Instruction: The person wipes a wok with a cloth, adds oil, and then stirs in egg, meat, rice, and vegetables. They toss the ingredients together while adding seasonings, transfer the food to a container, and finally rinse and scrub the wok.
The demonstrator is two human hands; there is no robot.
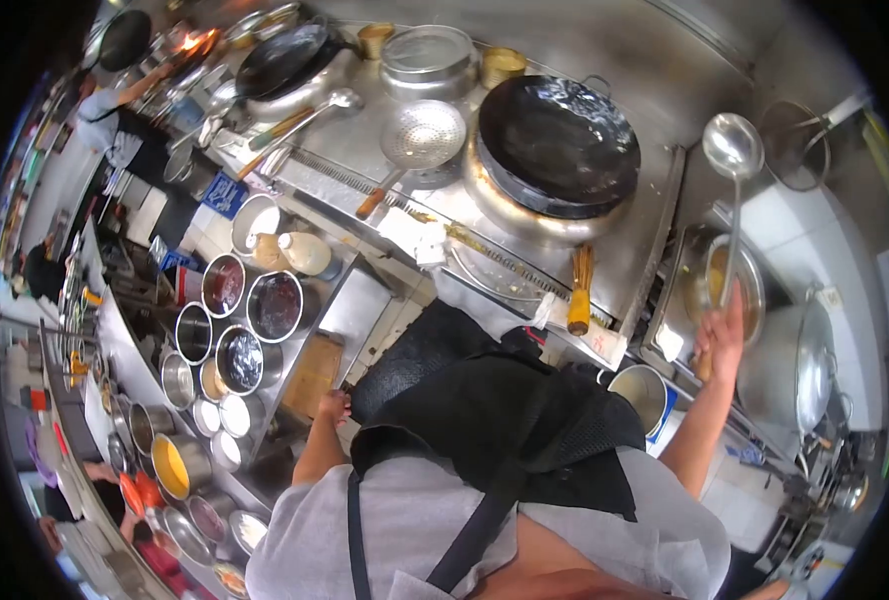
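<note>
Ladle [736, 225] in R fingers [733, 318], bowl [734, 147] well fwd.

I see a person in a grey shirt and black apron [445, 420] by a shiny metal stove [655, 190]. The right hand [722, 340] grips a long ladle [734, 147], its round bowl held up past the stove's right edge. The left hand [335, 405] curls by the edge of a brown board [311, 376]; I can't tell if it holds anything. A big black wok [560, 140] sits near the stove's right edge. A brush [581, 290] rests near the front right corner. A strainer full of holes [423, 132] sits left of the wok. A round pot [428, 50] stands near the back edge. Far left, another person [110, 115] works near a flame [200, 42].
</note>
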